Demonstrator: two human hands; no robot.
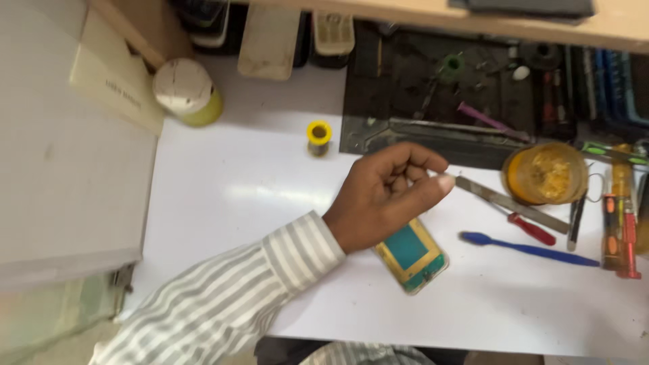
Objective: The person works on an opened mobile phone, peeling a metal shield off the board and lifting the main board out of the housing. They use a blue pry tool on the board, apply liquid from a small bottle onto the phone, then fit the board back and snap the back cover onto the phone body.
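Note:
My left hand point(389, 196) reaches in from the lower left in a striped sleeve and hovers over the white tabletop point(236, 203). Its fingers are curled with the thumb pressed against them, and I can make out nothing between them. Just below the hand lies a phone with its back off point(416, 258), teal and gold inside, partly hidden by the wrist. The thumb tip is close to the end of a flat metal blade point(514, 204). My right hand is out of view.
A red-handled screwdriver point(534, 230), a blue toothbrush point(527, 248) and an orange round tub point(544, 174) lie to the right, with orange screwdrivers point(618, 230) at the edge. A yellow solder spool point(319, 134), a white-lidded jar point(186, 91) and a black work mat point(439, 101) sit behind.

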